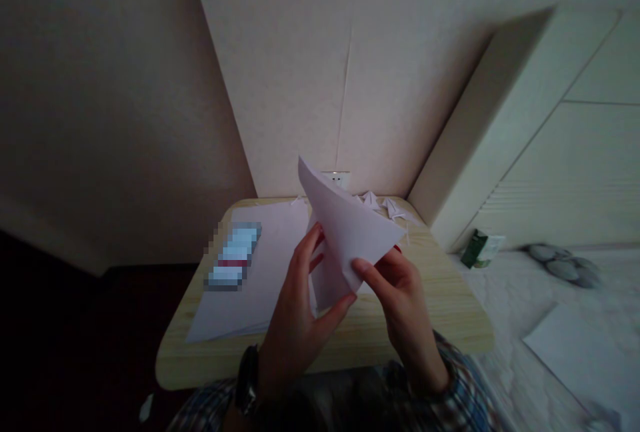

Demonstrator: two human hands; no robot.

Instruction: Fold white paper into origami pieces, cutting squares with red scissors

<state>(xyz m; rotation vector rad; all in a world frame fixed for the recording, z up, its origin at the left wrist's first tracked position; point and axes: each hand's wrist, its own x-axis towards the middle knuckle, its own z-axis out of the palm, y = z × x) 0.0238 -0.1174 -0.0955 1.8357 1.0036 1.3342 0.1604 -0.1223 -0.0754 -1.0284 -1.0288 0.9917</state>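
Observation:
Held up above the small wooden table [440, 299] is a white sheet of paper [345, 219], bent over so that one pointed corner rises toward the wall. My left hand [305, 312] grips its left and lower edge between thumb and fingers. On the right side, my right hand [395, 279] pinches the sheet, thumb on the near face and fingers behind. Part of the sheet's lower fold is hidden by my hands. Under and left of them lie flat white sheets [270, 265], with a blurred-out phone [234, 255] on top.
Small folded paper pieces [393, 208] sit at the table's back right. A wall socket [337, 179] is just behind the table. On the bed at right are a green and white carton [475, 249], a grey patterned item [563, 264] and another white sheet [580, 352].

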